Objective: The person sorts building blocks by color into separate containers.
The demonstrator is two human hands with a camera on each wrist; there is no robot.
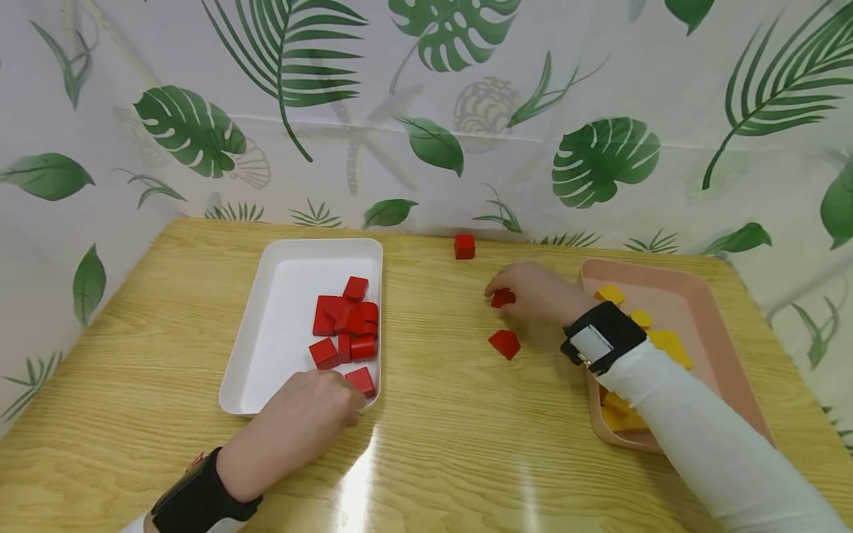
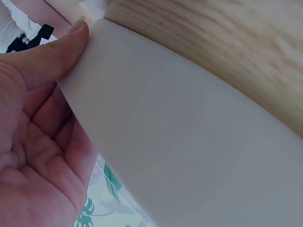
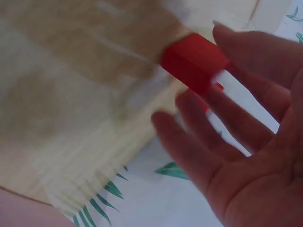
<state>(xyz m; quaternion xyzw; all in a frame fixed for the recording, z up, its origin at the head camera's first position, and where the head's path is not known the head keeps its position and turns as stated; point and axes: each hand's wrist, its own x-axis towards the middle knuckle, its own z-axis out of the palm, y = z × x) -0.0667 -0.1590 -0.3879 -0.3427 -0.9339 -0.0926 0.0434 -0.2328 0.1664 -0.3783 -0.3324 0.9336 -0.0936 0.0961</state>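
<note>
My left hand (image 1: 309, 407) grips the near right corner of a white tray (image 1: 256, 326). In the left wrist view its thumb lies along the outer wall (image 2: 175, 109) of that tray and the fingers curl in over the rim. Several red blocks (image 1: 324, 353) lie in the tray's right half, one close by the left fingers. Over the table, my right hand (image 1: 533, 292) pinches a red block (image 3: 194, 61) between thumb and fingertips, its other fingers spread. A red wedge-like block (image 1: 505, 343) lies just on the near side of that hand.
A red cube (image 1: 464, 246) sits near the table's back edge. On the right a pink tray (image 1: 706, 326) holds several yellow blocks (image 1: 669, 346), and the right forearm passes over it. Behind the wooden table (image 1: 433, 444) hangs a leaf-patterned cloth (image 1: 413, 96).
</note>
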